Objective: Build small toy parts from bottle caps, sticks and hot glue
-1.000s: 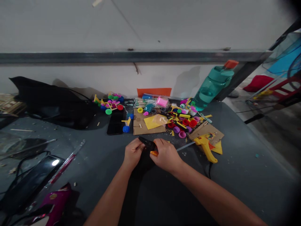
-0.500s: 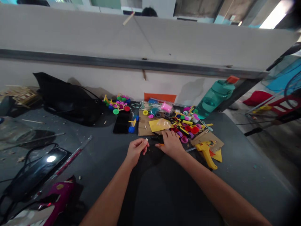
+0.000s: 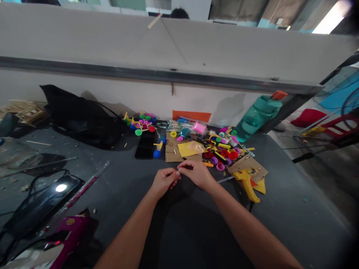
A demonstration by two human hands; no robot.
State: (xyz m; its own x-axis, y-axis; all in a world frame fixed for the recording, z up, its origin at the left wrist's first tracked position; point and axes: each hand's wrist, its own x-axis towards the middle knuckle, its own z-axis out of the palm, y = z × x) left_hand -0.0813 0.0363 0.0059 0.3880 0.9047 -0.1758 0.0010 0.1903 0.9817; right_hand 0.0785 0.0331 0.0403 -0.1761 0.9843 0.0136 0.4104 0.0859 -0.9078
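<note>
My left hand [image 3: 164, 182] and my right hand [image 3: 196, 173] meet at the fingertips above the dark table, in front of the craft pile. My left fingers pinch a small pale stick piece [image 3: 177, 173], which is mostly hidden. My right fingertips press in beside it, and I cannot tell whether they grip it. Just past my right hand lies a small tool with an orange handle [image 3: 208, 164]. A brown cardboard sheet [image 3: 171, 154] with yellow paper [image 3: 186, 150] on it lies just beyond my hands.
Coloured plastic wheels and caps [image 3: 221, 157] lie heaped to the right, near a yellow glue gun [image 3: 246, 184]. A black phone [image 3: 146, 145], toy wheeled models [image 3: 138, 125], a teal water bottle [image 3: 256, 118] and a black bag [image 3: 81, 118] stand along the wall.
My right hand has moved left from the pile and now meets my left fingertips. My left hand has shifted slightly right. The orange-handled tool lies on the table.
</note>
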